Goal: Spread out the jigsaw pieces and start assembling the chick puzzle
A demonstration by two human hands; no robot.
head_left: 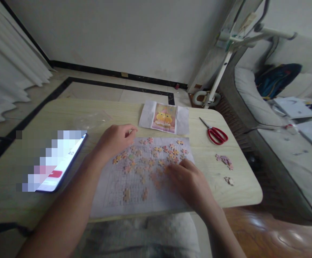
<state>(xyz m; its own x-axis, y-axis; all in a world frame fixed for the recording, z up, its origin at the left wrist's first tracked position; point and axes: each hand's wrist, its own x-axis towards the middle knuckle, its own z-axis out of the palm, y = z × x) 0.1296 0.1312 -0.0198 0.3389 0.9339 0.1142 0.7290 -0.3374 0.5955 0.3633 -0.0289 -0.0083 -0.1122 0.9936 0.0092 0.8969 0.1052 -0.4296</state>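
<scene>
Head view: left hand (pixel 115 139), fingers curled and pinched at the grid sheet's (pixel 134 200) 11 o'clock corner; whether it grips a piece cannot be told. Right hand (pixel 189 182) lies flat, fingers spread, on loose puzzle pieces (pixel 156 152) at the sheet's 3 o'clock side. Picture (pixel 164 118) at 12 o'clock; scissors (pixel 216 134) at 2 o'clock; phone (pixel 55 163) at 9 o'clock, all on the bench (pixel 24 200).

We sit in a home living room: a light wooden table (pixel 225 200) under our fingers, a grey sofa (pixel 252 100) off beyond our right hand's fingertips, white curtains (pixel 8 61) far past the left hand's fingers, and tiled floor with a dark border (pixel 113 84) ahead of both.
</scene>
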